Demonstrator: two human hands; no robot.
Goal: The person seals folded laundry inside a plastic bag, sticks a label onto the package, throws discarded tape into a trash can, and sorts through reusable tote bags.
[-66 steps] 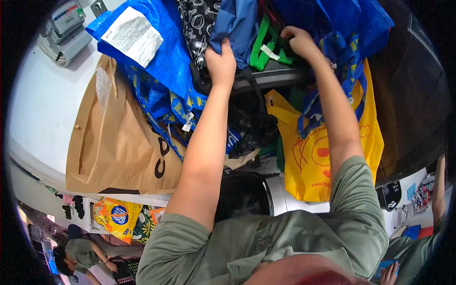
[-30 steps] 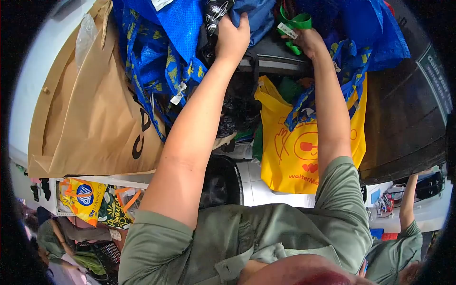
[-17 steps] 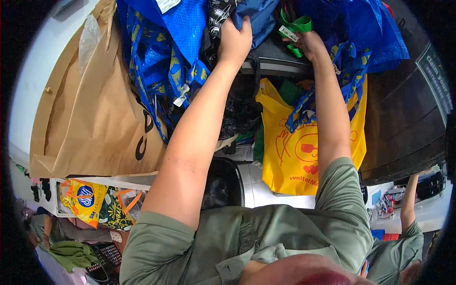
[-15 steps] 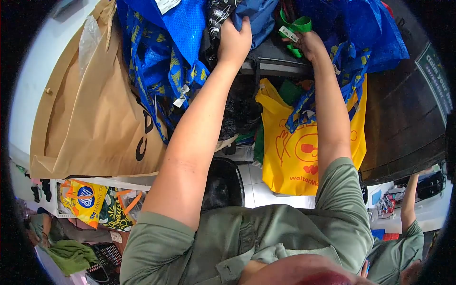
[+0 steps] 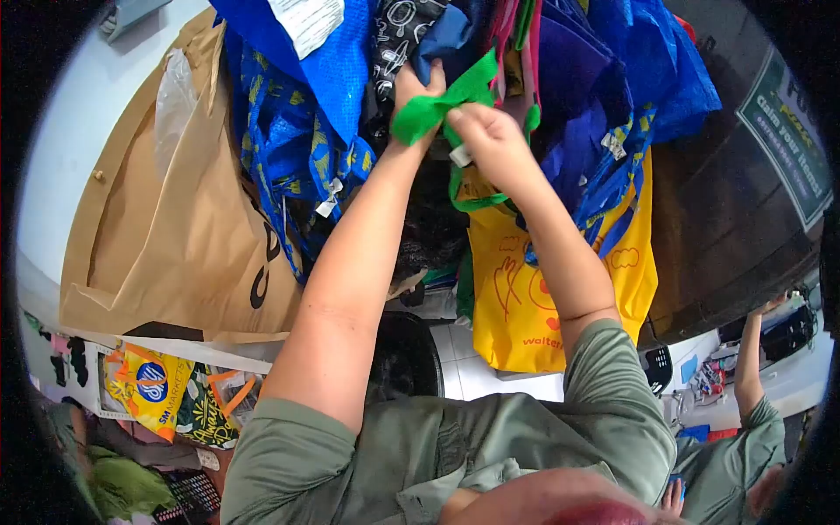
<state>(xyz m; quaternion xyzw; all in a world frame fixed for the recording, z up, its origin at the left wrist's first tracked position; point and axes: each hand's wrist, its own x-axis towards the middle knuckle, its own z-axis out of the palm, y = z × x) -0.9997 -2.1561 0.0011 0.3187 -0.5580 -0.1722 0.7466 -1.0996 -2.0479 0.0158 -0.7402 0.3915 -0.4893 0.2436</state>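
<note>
My right hand (image 5: pixel 492 144) is closed on a green fabric bag strap (image 5: pixel 437 109) that carries a small white tag. The strap crosses in front of my left wrist and loops down below my right fingers. Behind it, my left hand (image 5: pixel 418 86) grips a dark blue fabric bag (image 5: pixel 444 37), its fingers partly hidden. Beside that hand lies a black cloth with white drawings (image 5: pixel 401 35). To the right of my hands bunch pink straps (image 5: pixel 502 35) and a purple bag (image 5: pixel 573 74).
A large brown paper bag (image 5: pixel 188 236) and a blue woven bag (image 5: pixel 328 79) stand on the left. A yellow bag (image 5: pixel 512 306) hangs below my right arm, near a black bin (image 5: pixel 424 350). Another person's arm (image 5: pixel 750 367) shows at far right.
My right hand has moved left with the green strap, bringing it across my left wrist. The purple bag and pink straps show more now. My left hand has shifted slightly down.
</note>
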